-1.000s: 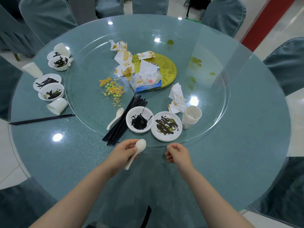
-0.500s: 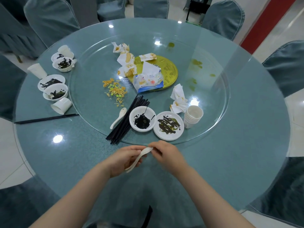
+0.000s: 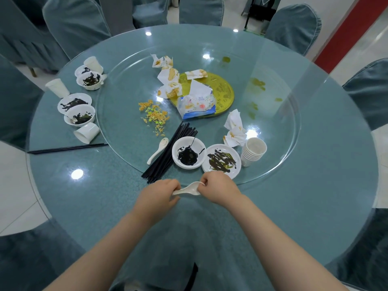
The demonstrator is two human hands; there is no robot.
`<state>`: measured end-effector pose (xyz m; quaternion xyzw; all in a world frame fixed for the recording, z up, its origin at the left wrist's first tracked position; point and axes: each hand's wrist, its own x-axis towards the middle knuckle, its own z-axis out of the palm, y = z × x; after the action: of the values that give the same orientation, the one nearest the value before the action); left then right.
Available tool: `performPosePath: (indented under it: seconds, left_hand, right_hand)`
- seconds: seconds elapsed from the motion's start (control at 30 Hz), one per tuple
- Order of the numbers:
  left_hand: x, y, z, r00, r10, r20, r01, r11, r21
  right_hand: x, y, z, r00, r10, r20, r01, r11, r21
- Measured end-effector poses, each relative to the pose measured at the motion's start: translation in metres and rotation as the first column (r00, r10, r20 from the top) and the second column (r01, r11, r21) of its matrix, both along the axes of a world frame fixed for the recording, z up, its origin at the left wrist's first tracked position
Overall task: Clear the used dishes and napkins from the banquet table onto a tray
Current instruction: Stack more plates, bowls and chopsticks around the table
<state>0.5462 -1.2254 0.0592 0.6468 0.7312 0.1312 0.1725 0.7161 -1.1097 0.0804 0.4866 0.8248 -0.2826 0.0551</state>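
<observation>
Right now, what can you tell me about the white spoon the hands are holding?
The white spoon is a short, glossy soup spoon that looks like ceramic or plastic. It lies roughly level above the near edge of the round table, just in front of the glass turntable. The left hand grips its handle end and the right hand pinches its bowl end, so both ends are partly hidden. It looks clean.

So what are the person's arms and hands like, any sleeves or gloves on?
Both forearms are bare up to the frame's edge, with no sleeves showing. The left hand and right hand wear no gloves, and no rings, watch or bracelets are visible.
</observation>
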Motion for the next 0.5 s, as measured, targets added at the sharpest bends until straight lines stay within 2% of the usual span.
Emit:
performPosePath:
  seconds: [0.1, 0.27, 0.5]
  left_hand:
    - [0.0, 0.001, 0.0, 0.997, -0.01, -0.077, 0.014, 0.999, 0.042]
    - [-0.003, 0.005, -0.001, 0.996, 0.027, -0.086, -0.03, 0.999, -0.034]
    - [-0.007, 0.006, -0.005, 0.992, 0.046, -0.114, -0.055, 0.996, -0.077]
  right_hand:
    - [-0.006, 0.001, 0.002, 1.0, 0.011, 0.004, -0.011, 1.0, -0.015]
    - [-0.016, 0.002, 0.005, 0.998, 0.054, 0.021, -0.054, 0.999, -0.007]
    - [-0.026, 0.005, 0.003, 0.997, -0.045, -0.058, 0.038, 0.991, -0.126]
